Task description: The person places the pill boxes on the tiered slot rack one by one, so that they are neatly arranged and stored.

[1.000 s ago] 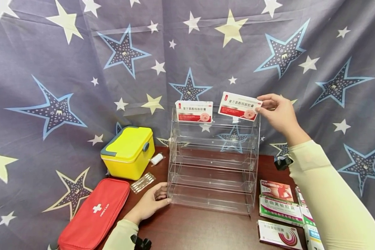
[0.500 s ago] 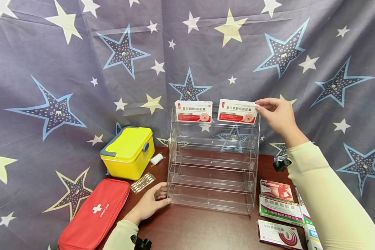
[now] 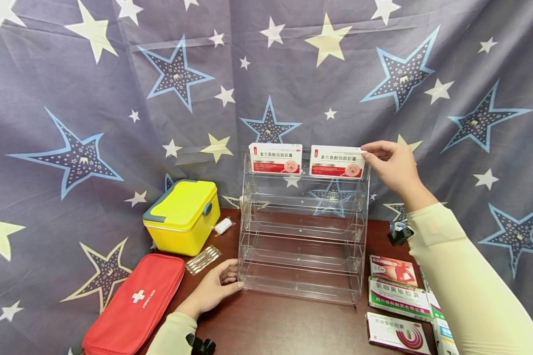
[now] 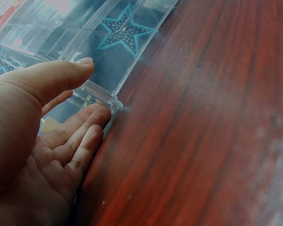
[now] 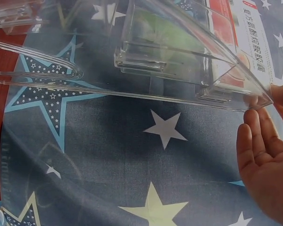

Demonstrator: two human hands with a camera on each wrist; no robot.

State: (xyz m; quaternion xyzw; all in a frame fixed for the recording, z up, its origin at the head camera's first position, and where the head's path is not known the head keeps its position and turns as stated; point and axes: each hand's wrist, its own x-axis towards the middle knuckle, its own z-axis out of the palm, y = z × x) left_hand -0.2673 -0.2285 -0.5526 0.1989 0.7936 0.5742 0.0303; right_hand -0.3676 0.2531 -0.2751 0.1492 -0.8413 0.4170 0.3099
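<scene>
The person's right hand [image 3: 393,165] is up at the top right corner of the clear acrylic tiered rack [image 3: 303,231], thumb and fingertips pinching the right end of a white-and-red medicine box [image 3: 337,161] that stands upright on the top shelf, just beside a matching white-and-red box [image 3: 275,158] on the same shelf. The left hand [image 3: 213,288] lies low on the dark red wooden table [image 3: 271,325], fingers relaxed and loosely spread, thumb and fingertips touching the rack's bottom left corner. Left of the rack stand a yellow plastic case with a grey handle [image 3: 182,216] and a red fabric first-aid pouch [image 3: 135,303]. Several flat medicine boxes [image 3: 397,298] lie on the table to the right.
</scene>
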